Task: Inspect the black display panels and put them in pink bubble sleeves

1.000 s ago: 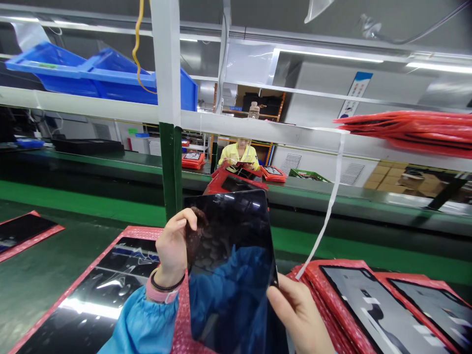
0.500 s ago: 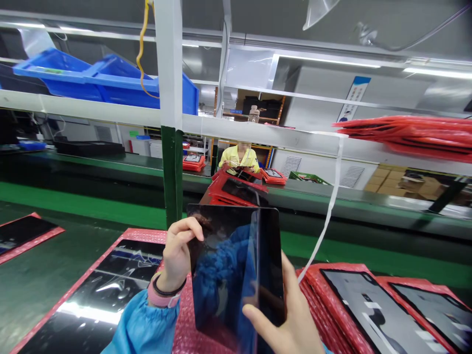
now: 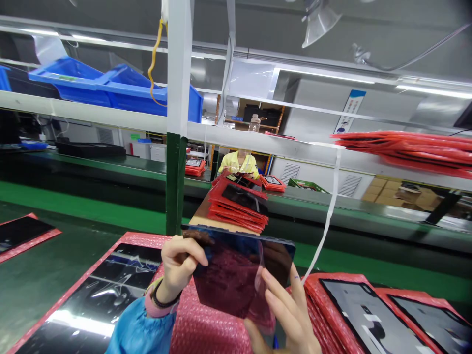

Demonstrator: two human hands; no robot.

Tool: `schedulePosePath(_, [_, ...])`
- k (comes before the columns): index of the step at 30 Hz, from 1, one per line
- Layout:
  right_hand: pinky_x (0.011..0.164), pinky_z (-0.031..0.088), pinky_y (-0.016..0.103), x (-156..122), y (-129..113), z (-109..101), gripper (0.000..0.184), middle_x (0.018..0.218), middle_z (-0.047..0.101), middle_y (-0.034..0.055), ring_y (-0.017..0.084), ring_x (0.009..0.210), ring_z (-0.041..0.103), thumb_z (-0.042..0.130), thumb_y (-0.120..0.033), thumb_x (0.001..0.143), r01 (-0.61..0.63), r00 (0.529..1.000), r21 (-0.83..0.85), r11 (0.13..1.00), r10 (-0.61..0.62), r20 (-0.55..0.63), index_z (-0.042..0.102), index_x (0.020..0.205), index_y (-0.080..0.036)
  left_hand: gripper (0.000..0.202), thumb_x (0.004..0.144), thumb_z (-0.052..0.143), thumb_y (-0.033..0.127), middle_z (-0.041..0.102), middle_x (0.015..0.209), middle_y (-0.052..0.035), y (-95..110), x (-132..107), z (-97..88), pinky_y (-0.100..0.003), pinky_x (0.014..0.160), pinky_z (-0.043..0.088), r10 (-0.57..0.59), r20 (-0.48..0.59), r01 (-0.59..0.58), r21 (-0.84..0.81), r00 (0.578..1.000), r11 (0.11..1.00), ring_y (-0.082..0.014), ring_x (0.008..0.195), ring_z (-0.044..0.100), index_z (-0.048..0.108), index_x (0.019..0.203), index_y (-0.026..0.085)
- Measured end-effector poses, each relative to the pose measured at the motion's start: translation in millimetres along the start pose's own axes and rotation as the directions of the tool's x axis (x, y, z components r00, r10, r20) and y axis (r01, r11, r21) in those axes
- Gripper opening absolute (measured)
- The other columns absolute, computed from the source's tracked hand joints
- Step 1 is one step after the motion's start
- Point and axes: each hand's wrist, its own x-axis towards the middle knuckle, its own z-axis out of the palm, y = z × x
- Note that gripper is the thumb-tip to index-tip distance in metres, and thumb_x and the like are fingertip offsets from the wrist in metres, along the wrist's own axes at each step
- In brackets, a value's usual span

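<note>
A dark, glossy tablet-like screen panel (image 3: 224, 273) is held up, tilted, in front of me and reflects pink. My left hand (image 3: 179, 265) pinches it at the upper left edge, its fingers curled. On the right side, my right hand (image 3: 287, 309) grips the panel, with some fingers over its front face. A curved, clear edge like thin film runs down the panel between the hands; how far it is attached I cannot tell. Below lies pink bubble wrap (image 3: 206, 327). To the left, shiny black panels (image 3: 92, 290) rest on another bubble-wrap sheet.
Red bubble bags with grey-backed panels (image 3: 368, 305) are stacked at the right. Ahead is another red stack (image 3: 239, 209), with a person in yellow (image 3: 239, 164) beyond. A green-white post (image 3: 177, 147) and a shelf rail (image 3: 265, 140) with blue bins (image 3: 129, 91) stand in front.
The panel has tipped, its top edge lower and its face now reflecting pink instead of blue. My right fingers have shifted onto its front face. The view has tilted slightly upward.
</note>
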Motion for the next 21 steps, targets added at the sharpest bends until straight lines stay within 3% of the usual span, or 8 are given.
schedulePosePath(3, [0.103, 0.039, 0.068, -0.5, -3.8, -0.4, 0.049, 0.100, 0.075, -0.0006, 0.032, 0.136, 0.040, 0.065, -0.003, 0.074, -0.063, 0.994, -0.060, 0.996, 0.058, -0.095, 0.055, 0.114, -0.028, 0.023, 0.073, 0.065, 0.028, 0.059, 0.039, -0.0005, 5.5, -1.2, 1.0, -0.024, 0.036, 0.033, 0.032, 0.092, -0.035, 0.027, 0.995, 0.999, -0.0101, 0.030, 0.042, 0.074, 0.052, 0.024])
schedulePosePath(5, [0.103, 0.042, 0.064, -2.1, 0.4, -8.4, 0.043, 0.093, 0.076, -0.0022, 0.030, 0.135, 0.043, 0.065, -0.001, 0.073, -0.081, 0.989, -0.102, 0.992, 0.067, -0.129, 0.057, 0.106, -0.029, 0.021, 0.075, 0.063, 0.022, 0.064, 0.047, -0.0022, 11.3, -3.5, 5.3, -0.024, 0.041, 0.039, 0.026, 0.161, -0.038, 0.071, 0.987, 0.997, -0.0124, 0.038, 0.050, 0.076, 0.059, 0.024])
schedulePosePath(7, [0.099, 0.048, 0.056, -5.0, 9.4, -20.3, 0.037, 0.086, 0.075, -0.0023, 0.028, 0.129, 0.050, 0.063, -0.001, 0.074, -0.081, 0.988, -0.137, 0.987, 0.061, -0.140, 0.058, 0.098, -0.029, 0.019, 0.077, 0.063, 0.017, 0.067, 0.057, -0.0027, 18.2, -8.2, 11.6, -0.023, 0.046, 0.042, -0.019, 0.189, -0.002, 0.110, 0.982, 0.994, -0.0139, 0.047, 0.056, 0.079, 0.080, 0.025])
schedulePosePath(8, [0.096, 0.051, 0.052, -6.1, 14.5, -26.0, 0.034, 0.082, 0.074, -0.0024, 0.027, 0.120, 0.057, 0.063, -0.001, 0.074, -0.078, 0.987, -0.142, 0.987, 0.057, -0.151, 0.059, 0.094, -0.029, 0.027, 0.077, 0.064, 0.015, 0.066, 0.059, -0.0016, 21.8, -11.3, 15.1, -0.022, 0.047, 0.042, -0.054, 0.185, 0.032, 0.119, 0.981, 0.992, -0.0133, 0.049, 0.055, 0.078, 0.097, 0.028])
schedulePosePath(10, [0.089, 0.052, 0.045, -5.6, 22.2, -33.1, 0.030, 0.075, 0.072, -0.0033, 0.021, 0.089, 0.067, 0.064, -0.001, 0.073, -0.072, 0.982, -0.102, 0.992, 0.052, -0.183, 0.058, 0.087, -0.027, 0.056, 0.078, 0.065, 0.013, 0.059, 0.058, 0.0029, 29.0, -18.4, 21.4, -0.020, 0.044, 0.039, -0.136, 0.176, 0.118, 0.109, 0.975, 0.987, -0.0102, 0.045, 0.047, 0.059, 0.130, 0.034])
schedulePosePath(12, [0.089, 0.049, 0.045, 0.5, 23.8, -32.3, 0.026, 0.071, 0.069, -0.0040, 0.015, 0.064, 0.062, 0.062, -0.001, 0.073, -0.116, 0.951, -0.020, 0.993, 0.105, -0.291, 0.058, 0.082, -0.026, 0.076, 0.080, 0.064, 0.013, 0.049, 0.056, 0.0061, 35.9, -25.0, 26.0, -0.019, 0.041, 0.036, -0.211, 0.188, 0.197, 0.093, 0.959, 0.976, -0.0088, 0.042, 0.038, 0.035, 0.146, 0.037])
schedulePosePath(16, [0.095, 0.042, 0.049, 20.6, 18.0, -19.5, 0.020, 0.065, 0.059, -0.0039, 0.014, 0.059, 0.052, 0.057, -0.005, 0.080, -0.184, 0.841, 0.127, 0.975, 0.223, -0.493, 0.060, 0.076, -0.025, 0.090, 0.085, 0.060, 0.016, 0.050, 0.061, 0.0052, 47.3, -33.8, 31.9, -0.020, 0.043, 0.038, -0.269, 0.287, 0.267, 0.047, 0.919, 0.963, -0.0098, 0.045, 0.039, 0.005, 0.151, 0.041])
schedulePosePath(21, [0.097, 0.037, 0.053, 22.1, 35.2, -21.3, 0.017, 0.065, 0.055, -0.0035, 0.014, 0.059, 0.048, 0.065, -0.011, 0.074, -0.155, 0.866, 0.260, 0.953, 0.258, -0.429, 0.059, 0.065, -0.024, 0.081, 0.091, 0.054, 0.027, 0.049, 0.061, 0.0038, 56.8, -41.9, 43.5, -0.020, 0.043, 0.034, -0.338, 0.400, 0.383, -0.036, 0.852, 0.923, -0.0094, 0.046, 0.036, 0.001, 0.152, 0.037])
